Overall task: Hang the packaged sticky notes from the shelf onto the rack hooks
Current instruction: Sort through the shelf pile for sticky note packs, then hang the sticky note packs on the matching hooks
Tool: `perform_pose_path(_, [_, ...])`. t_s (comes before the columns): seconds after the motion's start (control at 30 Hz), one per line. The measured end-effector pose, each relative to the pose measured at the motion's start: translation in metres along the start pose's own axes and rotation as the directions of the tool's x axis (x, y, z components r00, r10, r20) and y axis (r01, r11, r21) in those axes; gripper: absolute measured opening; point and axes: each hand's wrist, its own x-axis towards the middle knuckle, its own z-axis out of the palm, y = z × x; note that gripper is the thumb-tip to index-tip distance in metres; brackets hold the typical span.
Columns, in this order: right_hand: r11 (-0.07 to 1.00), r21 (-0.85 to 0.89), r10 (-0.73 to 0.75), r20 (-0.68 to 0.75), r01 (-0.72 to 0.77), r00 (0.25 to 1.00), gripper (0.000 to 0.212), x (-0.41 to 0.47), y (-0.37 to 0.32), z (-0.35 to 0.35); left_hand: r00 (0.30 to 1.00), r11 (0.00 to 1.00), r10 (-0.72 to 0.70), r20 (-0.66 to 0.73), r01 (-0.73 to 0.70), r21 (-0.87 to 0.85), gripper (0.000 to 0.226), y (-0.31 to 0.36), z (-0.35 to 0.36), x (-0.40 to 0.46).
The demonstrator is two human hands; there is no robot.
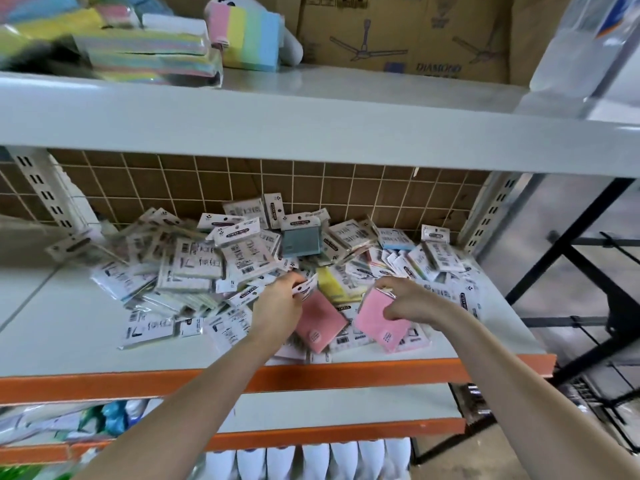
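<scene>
Top-shelf pads at upper left blurred; most labels in the heap too small to read. Legible: "STICKY NOTE" on a header card [236, 233], "DIAMOND" on the cardboard box [408, 32]. Packets glossy, flat, rectangular, heaped on the grey shelf [69, 317]. Left hand [277, 306] fingers pinch the header of one pink packet [320, 327]; right hand [412, 301] fingers grip another pink packet [379, 327], both low over the heap's front edge.

Glossy clear plastic wraps the sticky note packs [313, 327]; the shelf [86, 323] looks smooth, matt painted metal; cardboard boxes [398, 29] far behind.
</scene>
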Motion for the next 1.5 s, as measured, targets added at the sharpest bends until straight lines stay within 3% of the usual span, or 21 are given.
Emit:
perform_pose_path(0.13, [0.975,-0.206,-0.093,-0.020,0.087,0.995,0.029,-0.002,-0.011,0.010,0.999,0.999,0.032,0.009,-0.032,-0.038,0.030,0.004,-0.001,-0.003])
perform_pose_path(0.23, [0.921,-0.386,-0.113,-0.144,0.049,0.983,0.034,-0.002,-0.016,0.017,0.999,0.999,0.038,0.009,-0.038,-0.019,0.029,0.007,0.000,-0.005])
perform_pose_path(0.3, [0.946,-0.324,-0.098,-0.193,0.031,0.976,0.026,-0.004,-0.017,0.019,0.999,0.999,0.042,0.007,-0.042,-0.017,0.029,0.009,0.000,-0.007])
perform_pose_path(0.4, [0.991,-0.093,-0.113,-0.242,0.093,0.964,0.011,-0.010,-0.012,0.019,0.999,0.998,0.041,0.002,-0.041,-0.054,0.026,0.016,-0.002,-0.008])
perform_pose_path(0.5, [0.987,0.099,-0.089,-0.328,0.128,0.941,0.044,-0.019,-0.005,0.016,1.000,0.997,0.027,0.007,-0.026,-0.072,0.028,0.028,-0.002,-0.008])
perform_pose_path(0.57, [0.973,0.166,-0.091,-0.375,0.163,0.923,0.055,-0.028,-0.002,0.012,0.997,0.993,0.080,0.013,-0.078,-0.092,0.031,0.038,-0.002,-0.009])
perform_pose_path(0.67, [0.963,0.169,-0.114,-0.456,0.212,0.883,0.054,-0.039,0.004,0.002,0.982,0.978,0.188,0.021,-0.185,-0.101,0.021,0.058,-0.003,-0.008])
perform_pose_path(0.77, [0.952,0.153,-0.131,-0.584,0.267,0.801,0.019,-0.057,0.011,-0.016,0.959,0.955,0.281,0.022,-0.277,-0.107,0.018,0.085,-0.003,-0.009])
perform_pose_path(0.87, [0.916,0.263,-0.060,-0.655,0.302,0.753,0.035,-0.079,0.027,-0.036,0.934,0.917,0.355,0.033,-0.341,-0.207,0.019,0.121,-0.003,-0.015])
perform_pose_path(0.97, [0.867,0.319,-0.049,-0.711,0.384,0.701,0.018,-0.109,0.051,-0.056,0.879,0.859,0.473,0.056,-0.446,-0.251,0.027,0.162,0.007,-0.026])
perform_pose_path(1.1, [0.807,0.354,-0.041,-0.765,0.472,0.643,0.011,-0.156,0.098,-0.083,0.838,0.801,0.532,0.123,-0.452,-0.392,0.055,0.225,0.039,-0.052])
perform_pose_path(1.33, [0.720,0.404,0.011,-0.819,0.564,0.573,0.006,-0.243,0.194,-0.133,0.726,0.714,0.673,0.143,-0.585,-0.385,0.040,0.337,0.106,-0.122])
perform_pose_path(1.5, [0.685,0.411,0.070,-0.859,0.601,0.508,0.007,-0.294,0.258,-0.167,0.740,0.683,0.656,0.149,-0.497,-0.535,0.034,0.409,0.145,-0.174])
